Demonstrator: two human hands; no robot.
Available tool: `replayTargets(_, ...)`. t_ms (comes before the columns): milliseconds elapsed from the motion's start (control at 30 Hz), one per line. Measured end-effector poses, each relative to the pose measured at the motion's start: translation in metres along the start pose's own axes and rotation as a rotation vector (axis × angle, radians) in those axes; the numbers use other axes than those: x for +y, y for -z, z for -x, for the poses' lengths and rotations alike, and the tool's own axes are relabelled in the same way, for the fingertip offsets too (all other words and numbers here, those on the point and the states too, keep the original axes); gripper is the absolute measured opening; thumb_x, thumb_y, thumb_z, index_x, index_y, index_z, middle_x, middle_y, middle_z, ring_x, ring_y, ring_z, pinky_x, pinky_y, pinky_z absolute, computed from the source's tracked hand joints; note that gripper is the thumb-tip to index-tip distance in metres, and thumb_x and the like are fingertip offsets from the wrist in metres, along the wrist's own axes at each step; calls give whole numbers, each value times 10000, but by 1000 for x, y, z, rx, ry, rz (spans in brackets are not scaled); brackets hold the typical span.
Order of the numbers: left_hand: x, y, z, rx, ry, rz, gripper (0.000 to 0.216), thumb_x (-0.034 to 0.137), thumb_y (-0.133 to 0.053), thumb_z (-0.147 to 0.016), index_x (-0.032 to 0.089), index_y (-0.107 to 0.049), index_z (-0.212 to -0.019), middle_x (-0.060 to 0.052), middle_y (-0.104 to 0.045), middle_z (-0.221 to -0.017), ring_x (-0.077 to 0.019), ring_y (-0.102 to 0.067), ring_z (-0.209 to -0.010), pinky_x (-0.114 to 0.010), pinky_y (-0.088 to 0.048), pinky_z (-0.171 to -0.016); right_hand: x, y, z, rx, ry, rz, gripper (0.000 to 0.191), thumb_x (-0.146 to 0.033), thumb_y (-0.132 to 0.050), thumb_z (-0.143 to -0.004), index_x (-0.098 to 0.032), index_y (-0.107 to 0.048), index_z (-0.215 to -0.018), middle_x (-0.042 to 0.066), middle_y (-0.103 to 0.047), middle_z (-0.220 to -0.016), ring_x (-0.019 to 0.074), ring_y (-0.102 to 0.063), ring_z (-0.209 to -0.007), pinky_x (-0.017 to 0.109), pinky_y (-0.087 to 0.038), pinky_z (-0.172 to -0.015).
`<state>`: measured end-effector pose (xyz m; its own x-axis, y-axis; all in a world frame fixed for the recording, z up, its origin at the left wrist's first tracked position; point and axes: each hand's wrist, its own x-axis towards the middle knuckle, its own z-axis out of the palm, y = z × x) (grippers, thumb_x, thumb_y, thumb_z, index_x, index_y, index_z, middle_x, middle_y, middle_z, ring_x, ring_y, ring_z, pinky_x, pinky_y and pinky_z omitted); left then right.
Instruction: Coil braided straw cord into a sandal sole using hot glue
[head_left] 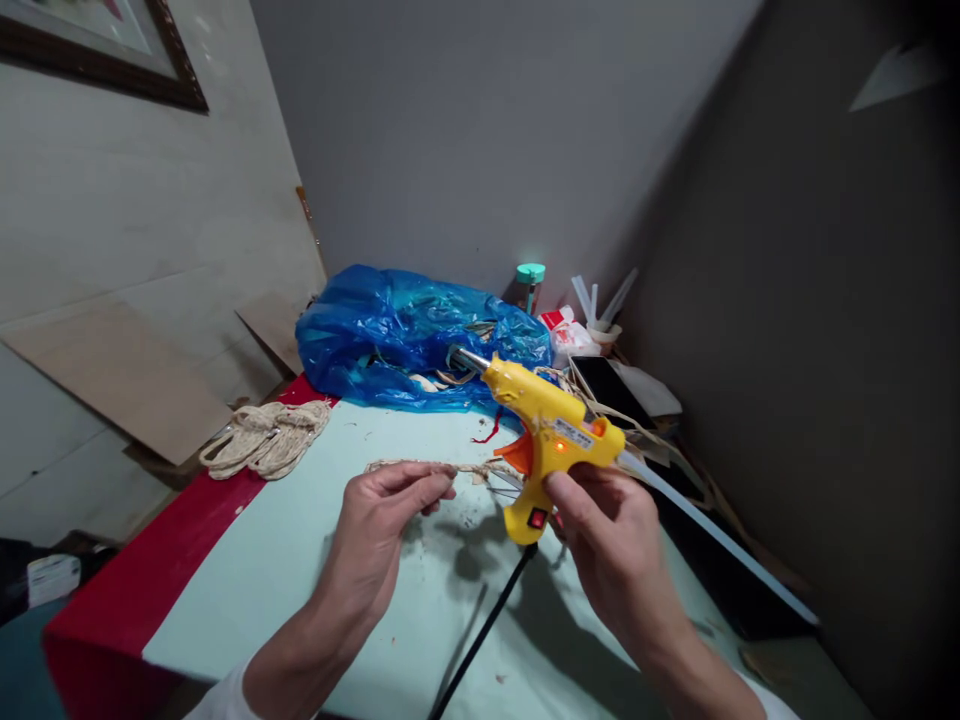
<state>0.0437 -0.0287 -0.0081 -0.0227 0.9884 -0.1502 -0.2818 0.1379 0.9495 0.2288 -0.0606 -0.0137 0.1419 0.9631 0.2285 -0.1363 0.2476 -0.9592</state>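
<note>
My right hand point(611, 520) is closed around the handle of a yellow hot glue gun point(551, 410). Its metal nozzle points up and to the left, its small orange light glows, and a long pale glue stick point(720, 535) sticks out of the back. A black cord point(487, 625) runs down from the handle. My left hand point(394, 515) pinches a thin braided straw cord point(469, 468), which stretches right and passes behind the glue gun. The hidden part of the cord cannot be made out.
A crumpled blue plastic bag point(375, 335) lies at the back of the table point(247, 580). Bundled straw cord point(277, 437) rests at the left edge. Behind the gun are a teal-lidded jar point(530, 275), a cup with white sticks point(604, 335) and a black flat object point(611, 390).
</note>
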Motion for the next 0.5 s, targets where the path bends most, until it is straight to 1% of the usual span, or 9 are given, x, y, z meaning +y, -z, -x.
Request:
replayTargets(67, 1, 2, 0, 18, 5, 11, 219, 251, -888, -552, 151, -795, -722, -53, -749, -776, -135, -617, -745, -195, -471, -691, 2, 1, -1, -45, -32, -23, 319, -451, -704, -883, -155, -665, -995, 89, -705, -1023, 224, -672, -937, 288, -560, -775)
replayTargets(133, 3, 2, 0, 12, -14, 19, 212, 221, -891, -539, 149, -776, -702, -43, -739, -770, -127, -618, -739, -184, -474, -681, 3, 0, -2, -75, -52, -32, 340, -459, -706, -881, -156, -675, -1032, 83, -698, -1012, 208, -658, -911, 278, -548, -769)
replayTargets(233, 6, -2, 4, -42, -78, 11, 176, 205, -873, -582, 139, -741, -678, -14, -691, -703, -70, -550, -595, -160, -431, -573, 1, -2, -1, -78, -66, -11, 338, -471, -718, -870, -154, -686, -986, 67, -687, -946, 179, -631, -844, 244, -528, -722)
replayTargets(300, 6, -6, 8, -90, -127, 16, 188, 239, -850, -650, 143, -689, -663, 23, -621, -638, -33, -450, -482, -157, -352, -477, -2, -3, -1, -61, -60, 21, 354, -487, -731, -851, -152, -685, -955, 62, -681, -905, 170, -621, -805, 229, -515, -677)
replayTargets(367, 7, -9, 12, -119, -164, 37, 255, 297, -823, -716, 155, -620, -658, 56, -522, -583, -21, -357, -432, -163, -258, -421, -4, -4, 0, -33, -37, 74, 370, -501, -734, -839, -152, -681, -950, 65, -682, -889, 173, -621, -778, 232, -509, -646)
replayTargets(433, 6, -11, 15, -139, -196, 40, 326, 355, -792, -767, 163, -558, -645, 67, -437, -554, -31, -309, -439, -175, -205, -414, -5, -5, 1, -10, 4, 144, 372, -506, -718, -850, -157, -683, -974, 69, -688, -909, 185, -634, -795, 248, -520, -666)
replayTargets(500, 5, -13, 17, -176, -224, 3, 374, 398, -746, -818, 167, -521, -630, 67, -377, -542, -44, -276, -455, -195, -190, -429, -5, -5, 3, 0, 53, 204, 355, -496, -694, -876, -173, -687, -1023, 71, -696, -973, 199, -653, -854, 266, -533, -722)
